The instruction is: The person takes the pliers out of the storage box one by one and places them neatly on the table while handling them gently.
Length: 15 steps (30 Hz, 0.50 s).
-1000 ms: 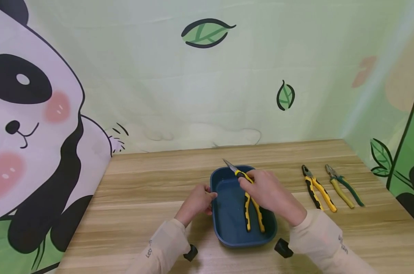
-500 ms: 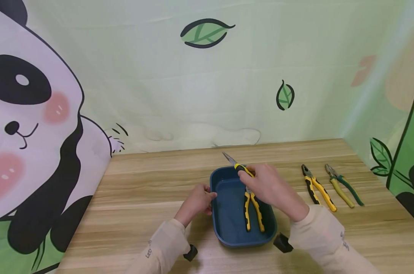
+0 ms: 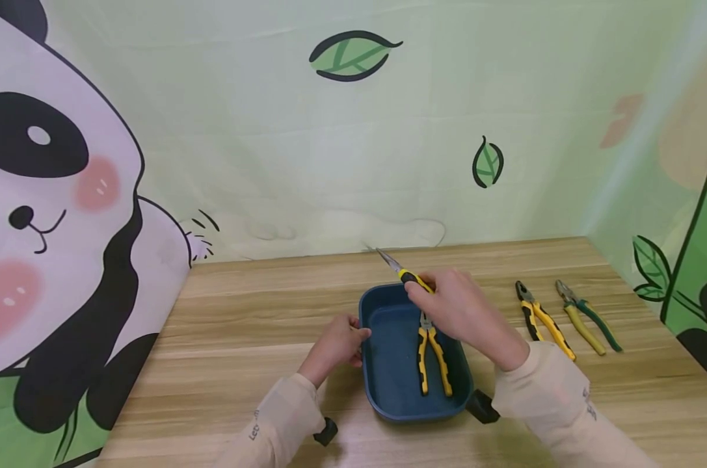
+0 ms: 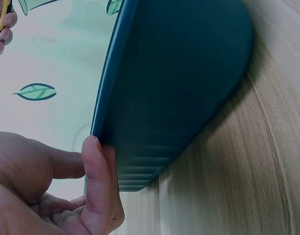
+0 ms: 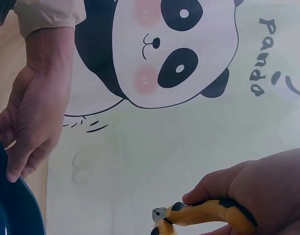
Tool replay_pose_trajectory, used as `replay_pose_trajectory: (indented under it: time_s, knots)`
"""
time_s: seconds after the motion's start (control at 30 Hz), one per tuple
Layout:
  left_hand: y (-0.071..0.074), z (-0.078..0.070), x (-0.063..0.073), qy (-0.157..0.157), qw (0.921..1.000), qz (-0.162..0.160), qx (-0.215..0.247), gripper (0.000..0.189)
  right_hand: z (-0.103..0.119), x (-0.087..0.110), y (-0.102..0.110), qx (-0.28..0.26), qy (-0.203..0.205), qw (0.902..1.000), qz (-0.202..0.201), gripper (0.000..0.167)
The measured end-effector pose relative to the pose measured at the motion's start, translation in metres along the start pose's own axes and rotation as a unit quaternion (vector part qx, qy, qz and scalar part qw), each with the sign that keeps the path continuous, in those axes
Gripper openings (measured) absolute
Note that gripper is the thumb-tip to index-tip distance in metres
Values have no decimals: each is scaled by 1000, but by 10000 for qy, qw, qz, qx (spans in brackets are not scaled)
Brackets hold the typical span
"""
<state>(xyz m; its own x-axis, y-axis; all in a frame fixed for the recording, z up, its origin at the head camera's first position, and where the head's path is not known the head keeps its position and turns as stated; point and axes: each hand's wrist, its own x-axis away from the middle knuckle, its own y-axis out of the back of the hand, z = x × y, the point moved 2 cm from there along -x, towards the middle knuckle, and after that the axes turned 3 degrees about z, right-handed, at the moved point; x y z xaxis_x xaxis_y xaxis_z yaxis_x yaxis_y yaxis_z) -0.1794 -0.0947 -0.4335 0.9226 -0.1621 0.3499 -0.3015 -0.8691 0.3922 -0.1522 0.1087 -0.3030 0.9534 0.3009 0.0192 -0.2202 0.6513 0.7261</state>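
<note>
In the head view my left hand (image 3: 337, 341) pinches the left rim of a dark blue plastic bin (image 3: 388, 383). The left wrist view has the thumb and fingers of my left hand (image 4: 57, 191) at the rim, beside the bin's outer wall (image 4: 174, 73). My right hand (image 3: 461, 315) grips yellow-and-black needle-nose pliers (image 3: 408, 276) above the bin's far right part, their tip pointing away to the left. In the right wrist view the yellow handles (image 5: 208, 214) rest in the curled fingers. A second pair of yellow-and-black pliers (image 3: 423, 361) lies inside the bin, partly hidden by the right hand.
On the right of the wooden table (image 3: 259, 312) lie yellow-and-black pliers (image 3: 543, 318) and, beside them, green-handled pliers (image 3: 587, 318). A printed panda cloth (image 3: 259, 130) hangs behind the table's far edge. A black wrist mount (image 3: 482, 406) is close to the bin's near right corner.
My right hand has lifted the needle-nose pliers up and away from the bin, and more of the pliers lying inside now shows. My left hand stays at the rim.
</note>
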Motion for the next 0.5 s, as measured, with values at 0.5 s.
replay_pose_trajectory:
  time_s: [0.5]
  knots:
    - [0,0,0,17,10000,39,-39,14,5,1,0,74,-36,10000,-33,25]
